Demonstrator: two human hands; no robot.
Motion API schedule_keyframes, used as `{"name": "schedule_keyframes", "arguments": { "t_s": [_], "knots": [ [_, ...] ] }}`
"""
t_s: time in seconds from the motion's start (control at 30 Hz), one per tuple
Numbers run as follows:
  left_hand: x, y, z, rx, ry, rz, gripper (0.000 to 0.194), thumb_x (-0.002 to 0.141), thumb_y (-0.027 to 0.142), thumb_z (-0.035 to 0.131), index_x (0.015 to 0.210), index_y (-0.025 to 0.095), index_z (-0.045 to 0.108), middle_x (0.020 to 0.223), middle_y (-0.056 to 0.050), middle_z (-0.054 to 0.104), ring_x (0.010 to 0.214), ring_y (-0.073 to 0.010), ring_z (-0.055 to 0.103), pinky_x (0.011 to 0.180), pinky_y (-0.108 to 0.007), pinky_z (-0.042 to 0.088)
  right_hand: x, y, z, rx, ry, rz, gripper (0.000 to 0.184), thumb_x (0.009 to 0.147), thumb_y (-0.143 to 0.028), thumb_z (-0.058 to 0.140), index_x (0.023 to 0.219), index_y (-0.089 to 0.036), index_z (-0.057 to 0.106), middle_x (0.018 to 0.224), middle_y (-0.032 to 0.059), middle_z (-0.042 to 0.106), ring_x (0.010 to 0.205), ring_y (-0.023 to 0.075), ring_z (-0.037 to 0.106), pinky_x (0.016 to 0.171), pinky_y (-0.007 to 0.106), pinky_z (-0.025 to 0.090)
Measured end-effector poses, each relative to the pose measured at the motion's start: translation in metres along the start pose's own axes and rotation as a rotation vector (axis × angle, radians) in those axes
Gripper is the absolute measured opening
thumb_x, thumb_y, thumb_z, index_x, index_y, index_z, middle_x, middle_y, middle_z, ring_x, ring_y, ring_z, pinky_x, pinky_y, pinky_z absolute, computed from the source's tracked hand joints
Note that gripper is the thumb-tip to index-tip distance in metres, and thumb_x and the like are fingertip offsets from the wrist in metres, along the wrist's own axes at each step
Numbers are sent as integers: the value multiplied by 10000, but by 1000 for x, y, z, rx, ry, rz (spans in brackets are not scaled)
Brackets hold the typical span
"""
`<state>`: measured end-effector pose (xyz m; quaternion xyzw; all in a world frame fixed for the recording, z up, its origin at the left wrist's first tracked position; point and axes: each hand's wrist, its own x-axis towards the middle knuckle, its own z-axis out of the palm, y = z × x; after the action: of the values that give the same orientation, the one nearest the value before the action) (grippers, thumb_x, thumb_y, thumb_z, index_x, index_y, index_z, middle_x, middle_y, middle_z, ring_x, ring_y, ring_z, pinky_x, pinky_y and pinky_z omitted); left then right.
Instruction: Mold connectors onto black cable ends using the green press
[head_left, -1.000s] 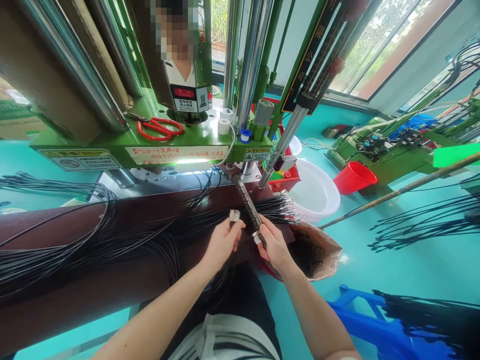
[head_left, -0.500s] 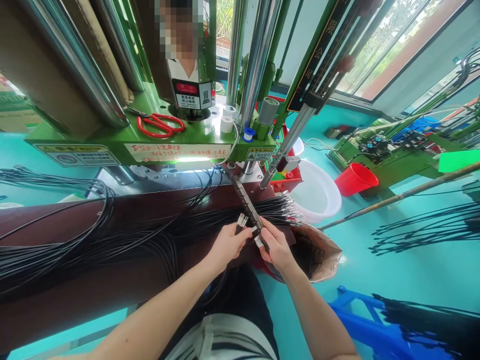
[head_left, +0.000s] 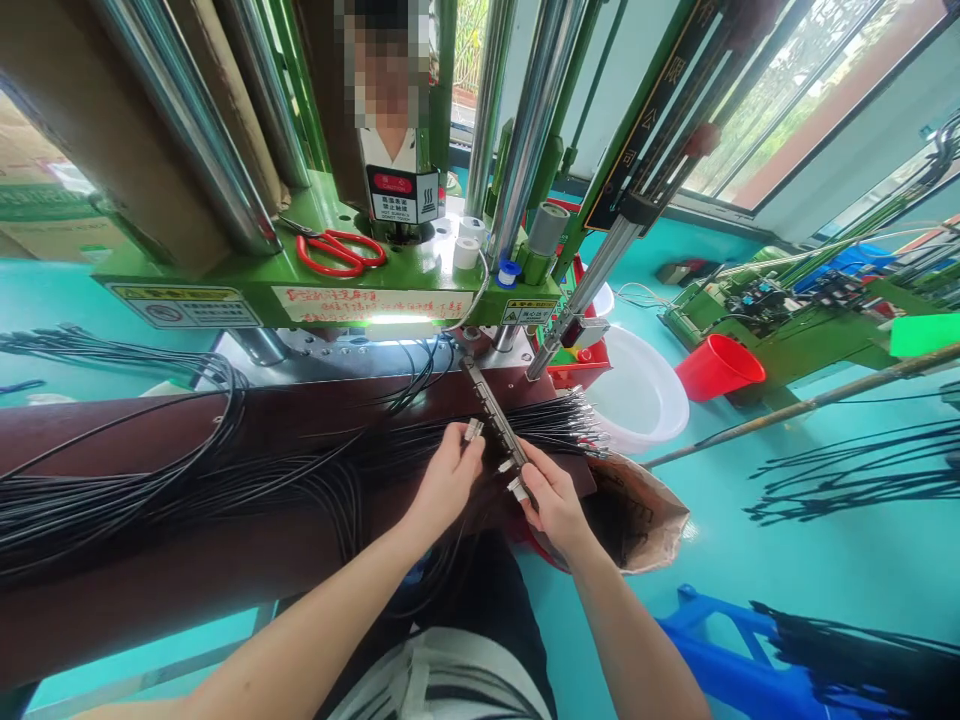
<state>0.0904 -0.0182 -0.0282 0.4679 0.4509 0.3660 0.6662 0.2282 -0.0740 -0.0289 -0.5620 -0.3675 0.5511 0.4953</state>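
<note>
My right hand (head_left: 553,490) is closed around the near end of a long, narrow metal mould bar (head_left: 491,405), which slants away toward the machine. Small silvery connector pieces (head_left: 516,488) sit on the bar beside my right fingers. Pinched in my left hand (head_left: 450,475), just left of the bar, are metal-ended cable connectors (head_left: 473,430); their exact number is hidden. Behind both hands lies a bundle of black cables (head_left: 555,420) with bare silvery ends pointing right, resting on the brown table (head_left: 300,410).
A green press (head_left: 247,290) stands over the table, with red-handled scissors (head_left: 341,252) on its ledge. To the right are a white tub (head_left: 637,385), a red bucket (head_left: 720,367), a paper sack (head_left: 660,520) and a blue stool (head_left: 720,640). A person stands behind the press.
My left hand has drawn slightly left, away from the bar, with the connectors in its fingers. My right hand keeps hold of the bar. The view has shifted a little.
</note>
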Motion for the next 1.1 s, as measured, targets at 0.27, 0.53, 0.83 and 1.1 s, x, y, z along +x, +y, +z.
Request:
{"name": "schedule_keyframes", "arguments": {
  "t_s": [0.27,0.53,0.83,1.1],
  "knots": [
    [3,5,-3,-101,-174,-235,290,726,454,531,690,178,448,405,118,225,340,-21,124,315,-147,84,1,2,-6,37,-16,-14,486,800,-399,542,1236,-193,482,518,-59,451,319,17,299,276,140,216],
    [3,6,-4,-127,-196,-267,332,687,481,570,645,172,454,387,121,218,320,-15,121,306,-149,83,1,2,-8,-58,-52,-15,492,825,-394,499,1269,-188,453,524,-52,433,357,29,297,301,151,219],
    [2,5,-8,-90,28,20,337,741,495,504,738,158,499,486,76,366,383,-43,338,345,-157,249,1,4,-3,-80,-11,-13,456,809,-408,522,1226,-224,498,608,-38,468,393,24,304,330,152,260],
    [2,9,-6,-157,3,-105,296,741,465,510,695,201,387,447,114,265,331,-19,174,314,-140,104,2,-1,-6,13,-29,38,472,783,-409,571,1210,-217,511,565,-45,449,373,25,327,296,136,219]
  ]
}}
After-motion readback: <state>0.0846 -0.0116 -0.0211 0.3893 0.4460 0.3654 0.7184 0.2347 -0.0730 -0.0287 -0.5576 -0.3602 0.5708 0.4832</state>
